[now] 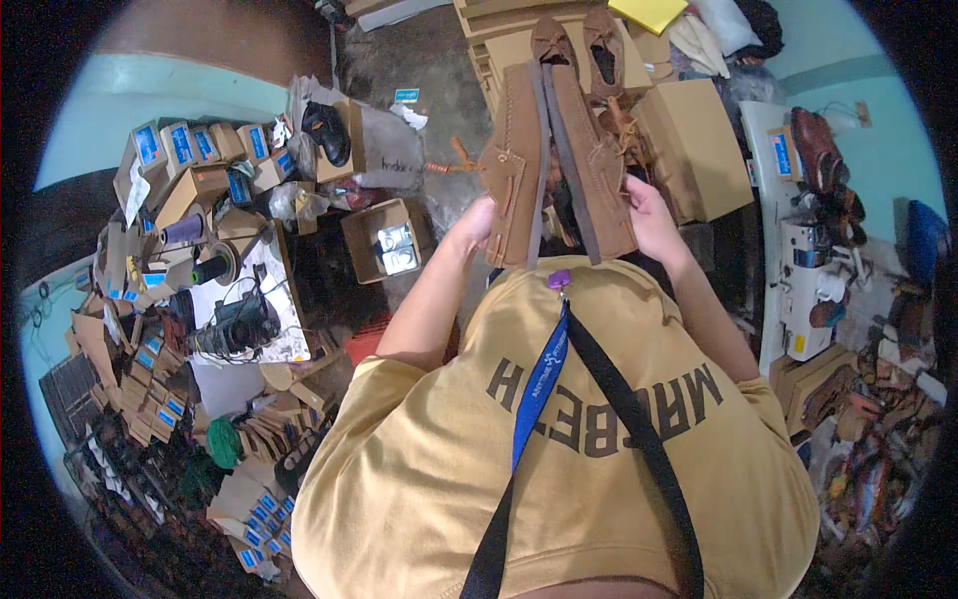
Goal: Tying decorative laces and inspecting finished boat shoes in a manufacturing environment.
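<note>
A pair of brown leather lace-up shoes is held up before my chest, their grey sole edges facing each other across a narrow gap. My left hand grips the left shoe by its outer side, with the fingers mostly hidden behind it. On the other side, my right hand closes around the right shoe. Orange-brown laces stick out from the left shoe, and more laces hang at the right one. Just beyond stand two brown moccasin-like shoes on cardboard.
An open cardboard box lies to the right. A small carton with silvery packs sits on the floor at left. Stacked shoeboxes and thread spools crowd the left side. A white sewing machine stands at right.
</note>
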Motion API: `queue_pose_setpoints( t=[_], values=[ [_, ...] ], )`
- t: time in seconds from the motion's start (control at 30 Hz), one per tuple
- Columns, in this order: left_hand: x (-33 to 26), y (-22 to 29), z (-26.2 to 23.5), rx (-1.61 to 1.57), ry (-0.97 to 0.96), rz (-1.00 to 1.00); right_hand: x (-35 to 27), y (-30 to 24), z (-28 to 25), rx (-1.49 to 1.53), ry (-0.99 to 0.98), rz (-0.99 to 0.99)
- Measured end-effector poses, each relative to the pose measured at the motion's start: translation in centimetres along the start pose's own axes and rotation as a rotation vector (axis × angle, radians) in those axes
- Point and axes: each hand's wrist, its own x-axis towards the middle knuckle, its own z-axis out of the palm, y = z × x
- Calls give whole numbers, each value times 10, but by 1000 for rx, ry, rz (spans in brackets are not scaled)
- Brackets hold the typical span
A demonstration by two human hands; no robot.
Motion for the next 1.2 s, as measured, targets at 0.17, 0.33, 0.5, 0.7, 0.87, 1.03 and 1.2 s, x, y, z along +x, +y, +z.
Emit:
queue_pose_setpoints(
  t=[0.17,0.33,0.5,0.7,0.87,1.03,1.2],
  values=[
    [-10,-20,-25,-315,331,-96,5,46,-7,-45,161,-176],
    [-41,-34,-60,-286,488,-65,-10,42,-98,-330,719,20],
    [-48,-12,-44,-376,534,44,-9,76,-295,-851,896,-40],
    [-57,15,-11,-143,611,199,12,98,-365,-991,884,24],
    [-62,17,0,-59,635,252,18,130,-389,-1038,837,321],
    [-76,2,2,-55,727,311,26,110,-364,-797,719,292],
    [-67,3,15,-132,693,301,2,137,-446,-665,749,337]
  ],
)
